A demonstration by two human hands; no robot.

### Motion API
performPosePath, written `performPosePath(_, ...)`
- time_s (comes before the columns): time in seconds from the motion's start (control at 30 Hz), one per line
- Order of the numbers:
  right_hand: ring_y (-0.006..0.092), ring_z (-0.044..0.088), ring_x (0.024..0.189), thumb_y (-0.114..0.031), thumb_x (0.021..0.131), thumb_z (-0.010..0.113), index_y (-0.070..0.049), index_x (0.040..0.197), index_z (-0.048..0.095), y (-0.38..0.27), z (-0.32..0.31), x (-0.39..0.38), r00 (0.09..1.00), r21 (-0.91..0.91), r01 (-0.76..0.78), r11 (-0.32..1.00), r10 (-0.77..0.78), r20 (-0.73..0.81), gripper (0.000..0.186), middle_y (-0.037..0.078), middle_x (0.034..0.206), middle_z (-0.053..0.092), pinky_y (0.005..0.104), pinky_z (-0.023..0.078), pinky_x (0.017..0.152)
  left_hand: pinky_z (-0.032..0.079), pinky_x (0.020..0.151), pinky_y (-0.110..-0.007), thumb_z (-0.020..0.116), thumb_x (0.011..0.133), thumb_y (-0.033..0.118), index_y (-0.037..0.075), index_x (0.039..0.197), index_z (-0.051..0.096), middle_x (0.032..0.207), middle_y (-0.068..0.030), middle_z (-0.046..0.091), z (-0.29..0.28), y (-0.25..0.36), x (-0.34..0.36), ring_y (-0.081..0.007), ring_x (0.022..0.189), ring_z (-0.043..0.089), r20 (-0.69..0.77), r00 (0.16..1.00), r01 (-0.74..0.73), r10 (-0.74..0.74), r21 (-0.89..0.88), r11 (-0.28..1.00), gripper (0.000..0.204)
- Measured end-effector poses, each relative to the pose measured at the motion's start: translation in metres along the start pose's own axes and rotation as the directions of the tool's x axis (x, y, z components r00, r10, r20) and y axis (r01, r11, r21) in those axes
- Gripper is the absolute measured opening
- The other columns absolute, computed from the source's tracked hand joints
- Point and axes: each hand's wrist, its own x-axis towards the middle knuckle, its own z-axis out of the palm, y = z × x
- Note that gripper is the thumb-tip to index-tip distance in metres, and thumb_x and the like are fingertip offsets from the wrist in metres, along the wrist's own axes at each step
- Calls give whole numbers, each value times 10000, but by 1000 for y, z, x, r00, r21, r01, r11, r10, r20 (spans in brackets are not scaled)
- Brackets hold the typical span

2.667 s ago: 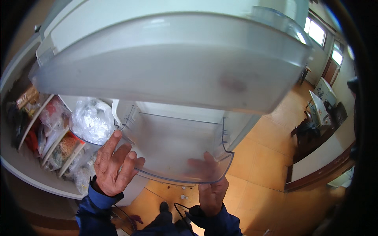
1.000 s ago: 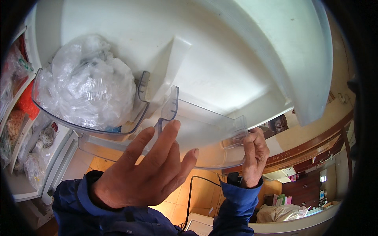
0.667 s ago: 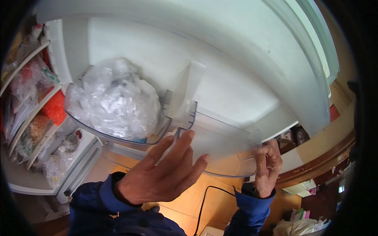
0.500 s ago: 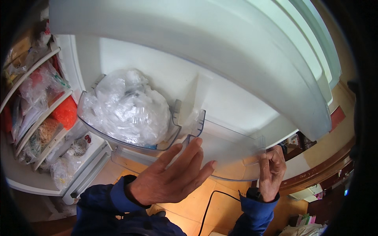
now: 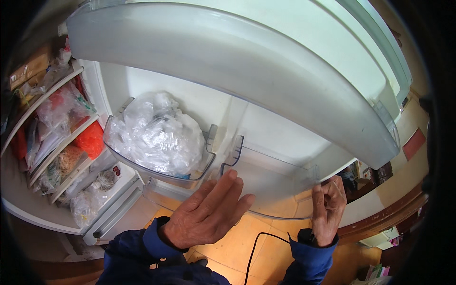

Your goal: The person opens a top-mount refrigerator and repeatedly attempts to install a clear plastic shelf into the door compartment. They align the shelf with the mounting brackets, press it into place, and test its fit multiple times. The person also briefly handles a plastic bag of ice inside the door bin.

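A clear fridge door bin (image 5: pixel 273 178) is at the right half of the open fridge door. My right hand (image 5: pixel 328 206) has its fingers curled round the bin's right end. My left hand (image 5: pixel 209 213) lies with fingers stretched out against the bin's left end; what its fingertips press on is partly hidden. To the left of that end, a second clear door bin (image 5: pixel 142 172) holds a bulky bundle of clear plastic bags (image 5: pixel 159 135).
A large frosted door bin (image 5: pixel 237 59) spans the door above. Fridge shelves (image 5: pixel 64 156) at left hold bagged food, including a red bag (image 5: pixel 90 139). A black cable (image 5: pixel 254 247) lies on the tiled floor (image 5: pixel 228 251). A brown wooden edge (image 5: pixel 380 221) runs at right.
The view has shifted a little, bringing more of the upper bin into sight. My left fingers have drawn slightly closer together at the bin's left end. My right hand keeps its grip.
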Motion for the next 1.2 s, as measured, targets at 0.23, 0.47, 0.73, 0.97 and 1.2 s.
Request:
performPosePath(0.23, 264, 549, 861, 20, 899, 678, 15, 764, 538, 1, -1, 0, 1000, 110, 22, 994, -23, 5, 194, 132, 935, 607, 352, 430, 826, 576, 975, -449, 694, 934, 81, 2, 1257, 661, 1320, -240, 668, -8, -2, -3, -431, 1370, 549, 46, 997, -67, 68, -4, 998, 334)
performPosePath(0.47, 223, 584, 850, 27, 849, 704, 26, 771, 589, -1, -1, 1, 998, 91, -60, 994, 57, 26, 139, 134, 931, 627, 342, 457, 776, 523, 989, -354, 616, 1028, 170, 93, 1295, 636, 1303, -141, 696, -4, -8, -1, -332, 1329, 599, 13, 997, -74, 73, 80, 994, 278)
performPosePath(0.73, 200, 584, 794, 27, 831, 714, 31, 743, 580, -5, -2, 4, 997, 27, -75, 997, 75, 21, 161, 114, 843, 607, 322, 466, 739, 561, 984, -466, 670, 969, 53, 30, 1262, 615, 1341, -239, 645, -3, -8, -2, -449, 1349, 556, 19, 996, -81, 82, -26, 996, 298)
performPosePath(0.97, 197, 584, 805, 53, 838, 710, 30, 729, 570, -5, -3, 5, 997, 41, -53, 998, 50, 61, 179, 114, 864, 618, 308, 470, 752, 585, 934, -445, 697, 953, 67, 44, 1252, 621, 1316, -212, 659, -4, -9, -5, -436, 1341, 567, -13, 996, -93, 92, -51, 994, 309)
performPosePath(1.2, 217, 604, 880, 46, 842, 719, 45, 746, 610, -3, -3, 5, 994, 47, -71, 996, 67, 86, 145, 125, 953, 659, 328, 479, 805, 599, 874, -420, 711, 949, 77, 57, 1257, 618, 1297, -193, 666, -5, -8, -6, -428, 1295, 607, -4, 993, -121, 121, -28, 992, 322)
